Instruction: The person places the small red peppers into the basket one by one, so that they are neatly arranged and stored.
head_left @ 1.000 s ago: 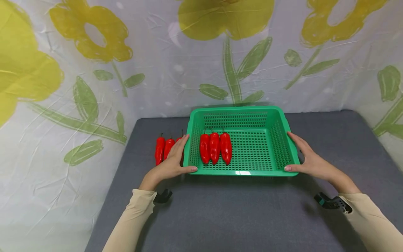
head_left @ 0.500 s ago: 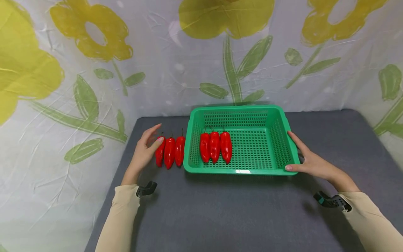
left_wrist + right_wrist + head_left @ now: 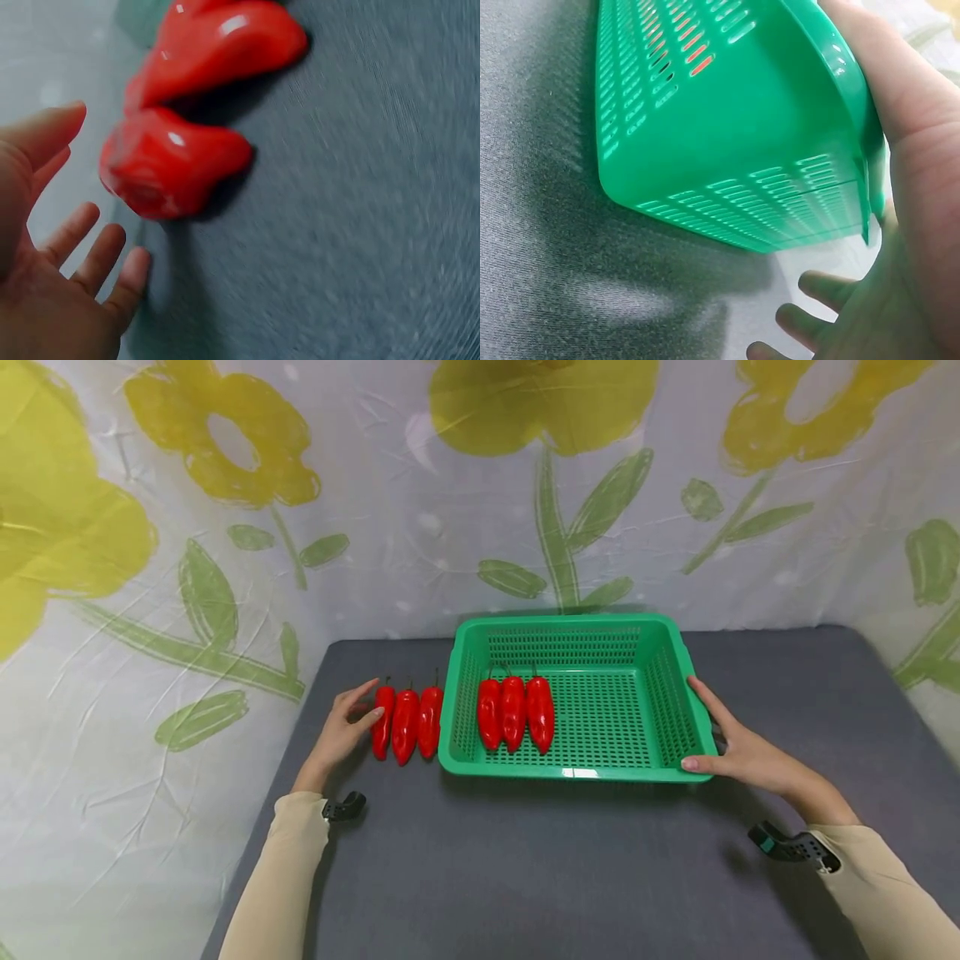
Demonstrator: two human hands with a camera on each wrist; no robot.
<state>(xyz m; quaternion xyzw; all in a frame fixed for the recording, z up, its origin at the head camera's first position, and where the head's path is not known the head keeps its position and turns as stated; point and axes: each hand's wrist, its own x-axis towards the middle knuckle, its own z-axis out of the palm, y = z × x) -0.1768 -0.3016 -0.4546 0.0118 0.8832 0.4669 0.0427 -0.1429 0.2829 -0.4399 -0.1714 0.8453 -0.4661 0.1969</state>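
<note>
Three red peppers lie side by side on the table left of a green basket (image 3: 562,773). Spread around the upper left side of the leftmost pepper (image 3: 382,727) is my left hand (image 3: 341,731), its thumb tip overlapping that pepper in the head view. The left wrist view shows the fingers apart, with a gap to the nearest pepper (image 3: 169,161). My right hand (image 3: 738,750) rests on the basket's front right corner, thumb on the rim and forefinger along the right side. Its other fingers (image 3: 802,326) stretch out free below the rim in the right wrist view.
Three more red peppers (image 3: 513,714) lie in the left part of the basket. The dark grey table (image 3: 540,877) runs back to a pale flowered cloth (image 3: 405,543), which also hangs along the left side.
My left hand has let go of the basket's left edge, moved left to the outer pepper, and lowered slightly beside it. The right hand stays at the basket corner.
</note>
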